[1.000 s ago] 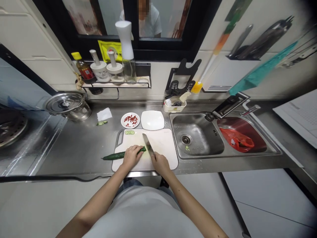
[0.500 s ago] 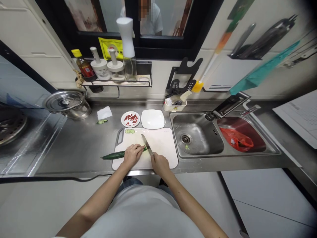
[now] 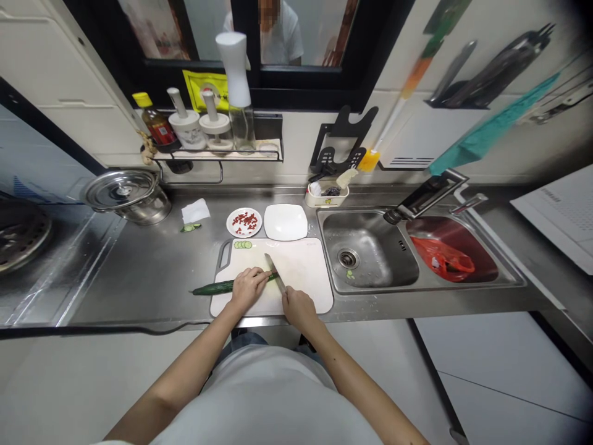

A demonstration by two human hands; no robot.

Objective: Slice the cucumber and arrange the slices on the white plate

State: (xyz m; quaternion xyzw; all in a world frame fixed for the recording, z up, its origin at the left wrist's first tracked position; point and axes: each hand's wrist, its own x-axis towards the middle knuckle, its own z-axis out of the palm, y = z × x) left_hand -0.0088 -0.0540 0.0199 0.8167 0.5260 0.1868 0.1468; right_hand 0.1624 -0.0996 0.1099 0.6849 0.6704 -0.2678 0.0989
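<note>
My left hand (image 3: pixel 249 288) is closed over a long green cucumber (image 3: pixel 214 288), whose left part reaches past the white cutting board (image 3: pixel 306 278) onto the counter. My right hand (image 3: pixel 299 307) grips a knife (image 3: pixel 275 273) by its handle. Its blade lies across the cucumber's right end, close to my left fingertips. Several cucumber slices (image 3: pixel 243 245) rest in a row at the board's upper left. Behind the board stand a white plate (image 3: pixel 285 222) and a small round plate (image 3: pixel 234 230) with chopped red pieces (image 3: pixel 245 221).
To the right is a steel sink (image 3: pixel 370 247) with a faucet (image 3: pixel 426 196) and a red plastic bag (image 3: pixel 442 258). A lidded pot (image 3: pixel 147 201) stands at the left, near a white paper (image 3: pixel 195 211) and cucumber pieces (image 3: pixel 191 227). A condiment rack (image 3: pixel 217 154) hangs behind.
The knife blade has shifted slightly against the cucumber's right end. The cucumber and my left hand have moved very little.
</note>
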